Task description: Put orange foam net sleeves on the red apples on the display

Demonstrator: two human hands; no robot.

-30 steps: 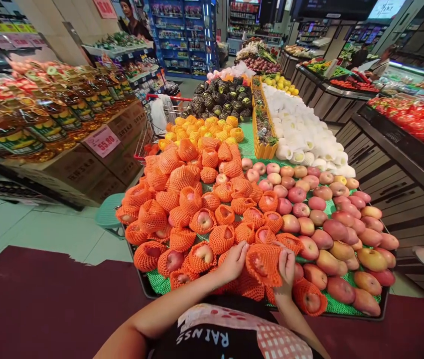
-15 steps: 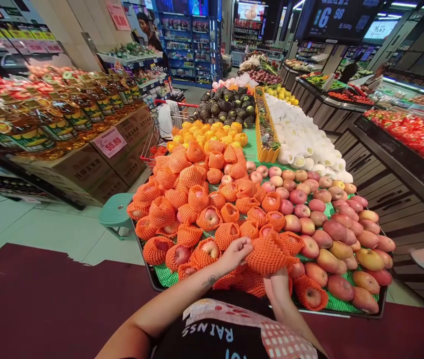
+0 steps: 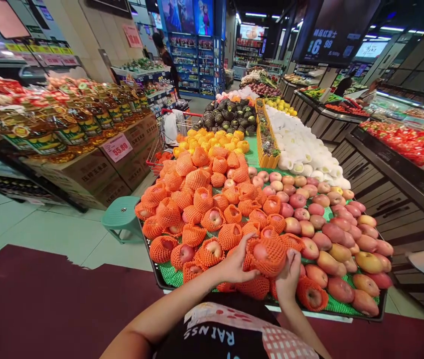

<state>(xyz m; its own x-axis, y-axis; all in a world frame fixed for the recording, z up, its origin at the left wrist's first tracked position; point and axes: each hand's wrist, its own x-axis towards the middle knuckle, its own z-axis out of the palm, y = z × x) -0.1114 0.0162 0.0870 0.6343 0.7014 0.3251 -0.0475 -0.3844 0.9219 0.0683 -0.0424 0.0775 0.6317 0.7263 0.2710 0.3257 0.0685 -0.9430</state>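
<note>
- Standing in a supermarket aisle, we face a tabletop (image 3: 174, 279) lined with green mesh, heaped with netted and bare apples.
- Our left hand (image 3: 236, 262) and right hand (image 3: 288, 274) clasp 1 netted apple (image 3: 267, 254) at the near edge, net opening facing up.
- Signs read "55.80" (image 3: 117, 147) and "6.98" (image 3: 322, 47).

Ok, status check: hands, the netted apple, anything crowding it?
Left hand and right hand both grip one netted apple, lifted just over the front of the display tray. Wrapped apples crowd left, bare apples right. Nothing on top.
</note>
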